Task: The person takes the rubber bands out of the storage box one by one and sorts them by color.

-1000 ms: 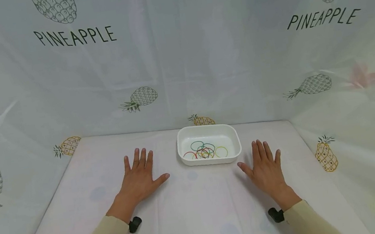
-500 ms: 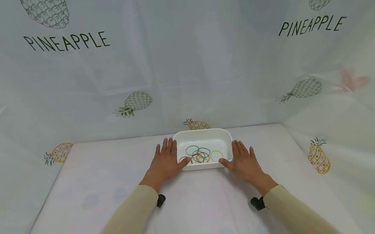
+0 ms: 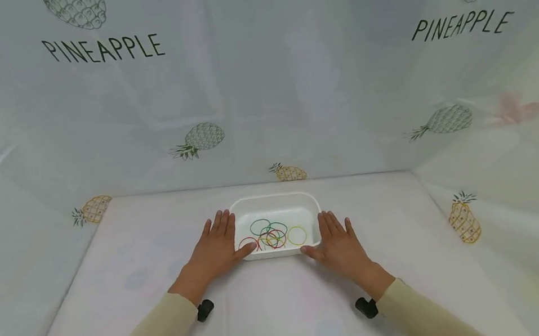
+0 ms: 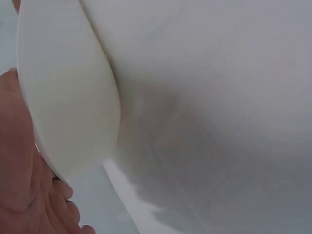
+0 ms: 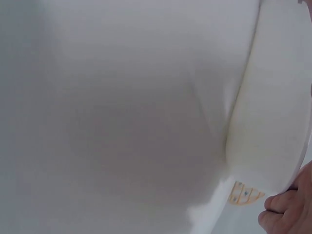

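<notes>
A white rectangular tray (image 3: 273, 196) sits mid-table and holds several coloured rubber bands (image 3: 273, 236) in green, red and yellow. My left hand (image 3: 215, 249) lies flat against the tray's left side, fingers straight, thumb at the near left corner. On the other side, my right hand (image 3: 338, 245) presses the right wall the same way, thumb at the near right corner. The left wrist view shows the tray's white wall (image 4: 68, 97) close up beside my left hand (image 4: 19, 185). The right wrist view shows the tray wall (image 5: 273, 122) with my fingertips (image 5: 287, 214) below it.
A pale cloth (image 3: 278, 314) covers the table, and pineapple-print sheets (image 3: 289, 86) hang behind and along both sides. Small black camera mounts sit at my left wrist (image 3: 205, 310) and right wrist (image 3: 368, 307).
Both hands left the table, closed in on the tray's two sides, and the tray has slid toward me and a little to the left between them.
</notes>
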A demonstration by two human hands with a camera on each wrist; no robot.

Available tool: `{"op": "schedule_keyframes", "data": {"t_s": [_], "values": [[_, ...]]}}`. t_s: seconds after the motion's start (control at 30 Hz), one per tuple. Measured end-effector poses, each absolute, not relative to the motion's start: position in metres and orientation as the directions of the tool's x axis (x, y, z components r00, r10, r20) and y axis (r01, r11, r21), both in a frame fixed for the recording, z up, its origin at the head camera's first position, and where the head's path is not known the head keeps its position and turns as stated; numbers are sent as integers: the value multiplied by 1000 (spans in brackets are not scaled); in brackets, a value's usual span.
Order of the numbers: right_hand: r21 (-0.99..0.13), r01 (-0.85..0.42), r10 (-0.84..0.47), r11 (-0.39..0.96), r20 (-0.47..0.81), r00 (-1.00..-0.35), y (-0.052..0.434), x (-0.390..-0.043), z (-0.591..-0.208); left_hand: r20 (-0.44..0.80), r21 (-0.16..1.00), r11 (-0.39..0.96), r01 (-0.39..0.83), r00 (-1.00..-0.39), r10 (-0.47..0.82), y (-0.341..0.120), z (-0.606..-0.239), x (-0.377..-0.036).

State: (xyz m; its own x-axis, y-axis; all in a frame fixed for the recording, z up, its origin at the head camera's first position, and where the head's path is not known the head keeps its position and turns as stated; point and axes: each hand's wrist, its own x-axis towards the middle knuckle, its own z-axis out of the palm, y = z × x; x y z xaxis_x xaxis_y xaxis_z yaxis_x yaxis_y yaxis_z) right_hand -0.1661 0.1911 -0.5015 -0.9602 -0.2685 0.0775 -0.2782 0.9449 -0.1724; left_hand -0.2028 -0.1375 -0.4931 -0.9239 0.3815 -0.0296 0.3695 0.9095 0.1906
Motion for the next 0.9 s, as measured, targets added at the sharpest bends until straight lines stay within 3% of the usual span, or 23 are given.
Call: {"op": "schedule_keyframes", "data": {"t_s": [0.5, 0.8, 0.9], "values": [[-55, -371, -357, 927, 175, -917, 166, -104, -499, 47, 208, 900, 382, -923, 381, -175, -488, -133], [-34, -405, -395, 914, 167, -904, 165, -99, -496, -11, 236, 914, 329, -940, 341, -178, -492, -127], [-17, -446, -429, 895, 242, -870, 169, -110, -486, -41, 244, 920, 308, -944, 327, -178, -490, -130]]}}
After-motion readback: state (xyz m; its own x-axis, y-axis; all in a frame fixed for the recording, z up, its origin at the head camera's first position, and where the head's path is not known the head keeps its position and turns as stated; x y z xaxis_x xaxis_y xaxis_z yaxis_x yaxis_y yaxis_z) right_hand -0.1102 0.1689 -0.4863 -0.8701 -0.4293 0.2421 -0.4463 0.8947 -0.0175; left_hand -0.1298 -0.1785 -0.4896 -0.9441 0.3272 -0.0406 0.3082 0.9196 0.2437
